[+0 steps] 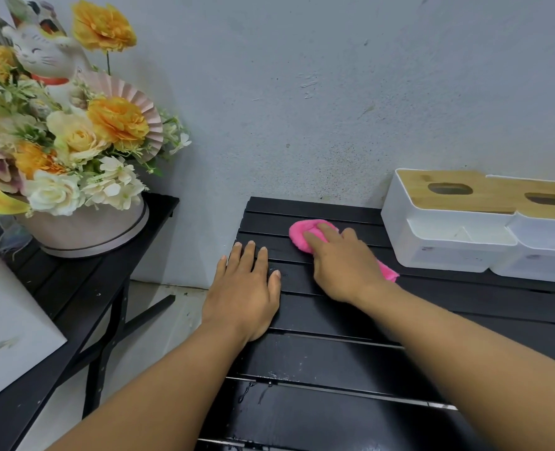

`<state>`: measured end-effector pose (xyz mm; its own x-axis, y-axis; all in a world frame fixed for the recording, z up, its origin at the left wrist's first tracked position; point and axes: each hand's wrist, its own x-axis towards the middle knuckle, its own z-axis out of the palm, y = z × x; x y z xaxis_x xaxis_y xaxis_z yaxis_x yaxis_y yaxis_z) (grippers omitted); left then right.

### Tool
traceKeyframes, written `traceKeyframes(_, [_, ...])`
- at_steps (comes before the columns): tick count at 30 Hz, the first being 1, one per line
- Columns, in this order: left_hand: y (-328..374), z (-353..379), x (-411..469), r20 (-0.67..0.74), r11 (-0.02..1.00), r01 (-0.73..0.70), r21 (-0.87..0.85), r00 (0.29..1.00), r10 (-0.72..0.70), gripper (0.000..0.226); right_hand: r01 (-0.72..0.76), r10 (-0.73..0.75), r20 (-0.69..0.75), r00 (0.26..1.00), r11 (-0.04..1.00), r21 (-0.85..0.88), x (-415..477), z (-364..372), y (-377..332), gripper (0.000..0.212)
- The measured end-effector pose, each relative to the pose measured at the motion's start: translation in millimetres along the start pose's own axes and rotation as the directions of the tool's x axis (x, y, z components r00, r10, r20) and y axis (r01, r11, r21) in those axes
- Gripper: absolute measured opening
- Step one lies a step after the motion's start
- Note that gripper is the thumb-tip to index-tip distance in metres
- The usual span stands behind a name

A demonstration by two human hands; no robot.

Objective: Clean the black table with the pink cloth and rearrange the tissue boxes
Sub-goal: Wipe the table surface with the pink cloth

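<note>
Right hand (pixel 344 268): your fingers press flat on the pink cloth (pixel 302 234), not clenching it.
Left hand (pixel 247 288): relaxed, flat on the black table (pixel 334 353).
Cloth: far left slats, near the wall.
Risk: a wide rightward stroke may shove the tissue boxes (pixel 448 229) (they sit close by).

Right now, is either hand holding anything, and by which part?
Nothing gripped. Right hand presses flat on the pink cloth, mid-cloth; left hand lies flat on the black table.
</note>
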<state>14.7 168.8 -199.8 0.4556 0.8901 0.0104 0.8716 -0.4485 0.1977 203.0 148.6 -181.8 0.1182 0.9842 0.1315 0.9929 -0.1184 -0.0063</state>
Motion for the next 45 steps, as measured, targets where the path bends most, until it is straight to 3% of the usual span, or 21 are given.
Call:
traceKeyframes(5, [-0.7, -0.7, -0.7, 0.005, 1.0, 0.004, -0.014, 1.0, -0.004, 0.061, -0.355, 0.35, 0.087, 0.933, 0.934, 0.038, 21.0, -5.3, 19.0, 0.053])
traceKeyframes(7, [-0.9, 0.1, -1.0, 0.002, 1.0, 0.005, -0.009, 1.0, -0.005, 0.06, -0.324, 0.323, 0.059, 0.945, 0.946, 0.024, 18.0, -5.8, 3.9, 0.053])
traceKeyframes(12, [0.0, -0.1, -1.0, -0.004, 1.0, 0.005, -0.023, 1.0, -0.005, 0.06, 0.009, -0.008, -0.03, 1.0, 1.0, 0.007, -5.7, 4.0, -5.4, 0.05])
traceKeyframes(18, [-1.2, 0.8, -1.4, -0.006, 1.0, 0.002, -0.029, 1.0, -0.002, 0.059, -0.369, 0.366, 0.063, 0.928, 0.929, 0.038, 10.6, -5.9, 20.4, 0.05])
traceKeyframes(20, [-0.8, 1.4, -1.6, -0.011, 1.0, 0.002, -0.028, 1.0, -0.002, 0.059, -0.287, 0.285, 0.039, 0.958, 0.957, 0.035, 7.1, -6.5, 1.2, 0.049])
traceKeyframes(24, [0.1, 1.6, -0.9, -0.015, 1.0, 0.006, -0.029, 1.0, -0.007, 0.059, 0.021, -0.022, 0.002, 1.0, 0.998, 0.055, -3.3, 1.3, -6.7, 0.043])
traceKeyframes(25, [0.2, 1.5, -0.8, -0.018, 1.0, 0.004, -0.029, 1.0, -0.005, 0.059, 0.007, -0.008, 0.01, 1.0, 0.997, 0.073, 0.1, -0.2, 2.7, 0.038])
traceKeyframes(27, [-1.0, 1.5, -1.6, -0.017, 1.0, 0.001, -0.031, 1.0, -0.002, 0.059, -0.163, 0.16, 0.04, 0.986, 0.981, 0.102, 9.4, -2.9, 22.3, 0.034])
traceKeyframes(29, [-1.6, 1.4, -2.2, -0.015, 1.0, 0.001, -0.031, 1.0, -0.002, 0.059, -0.364, 0.358, 0.069, 0.931, 0.924, 0.118, 13.4, -6.1, 28.6, 0.04])
traceKeyframes(30, [-1.9, 1.3, -2.6, -0.016, 1.0, 0.003, -0.028, 1.0, -0.004, 0.059, -0.392, 0.387, 0.067, 0.92, 0.914, 0.104, 12.6, -7.0, 22.7, 0.043])
traceKeyframes(32, [-0.8, 1.4, -2.3, -0.019, 1.0, 0.005, -0.026, 1.0, -0.005, 0.059, -0.312, 0.31, 0.034, 0.95, 0.948, 0.062, 3.1, -6.3, 2.3, 0.046])
traceKeyframes(35, [0.0, 1.6, -2.4, -0.022, 1.0, 0.008, -0.025, 1.0, -0.008, 0.059, -0.037, 0.038, -0.047, 0.998, 0.999, 0.028, -16.3, 3.6, -11.5, 0.043])
traceKeyframes(36, [-0.1, 1.8, -2.0, -0.025, 1.0, 0.005, -0.024, 1.0, -0.006, 0.059, -0.016, 0.018, -0.056, 0.998, 0.999, 0.039, -16.2, 3.8, -6.1, 0.042])
traceKeyframes(41, [-1.2, 4.0, -0.8, -0.034, 1.0, 0.002, -0.03, 0.999, -0.003, 0.059, -0.346, 0.344, 0.043, 0.938, 0.936, 0.07, 5.8, -3.3, 9.5, 0.043])
traceKeyframes(43, [-1.3, 4.8, -0.6, -0.034, 1.0, 0.005, -0.028, 0.999, -0.006, 0.059, -0.324, 0.32, 0.05, 0.946, 0.943, 0.079, 9.8, -5.8, -6.7, 0.047])
traceKeyframes(45, [-0.8, 4.7, -1.5, -0.035, 1.0, 0.007, -0.026, 0.999, -0.008, 0.059, -0.173, 0.171, 0.043, 0.984, 0.982, 0.073, 10.1, -3.3, -22.4, 0.046])
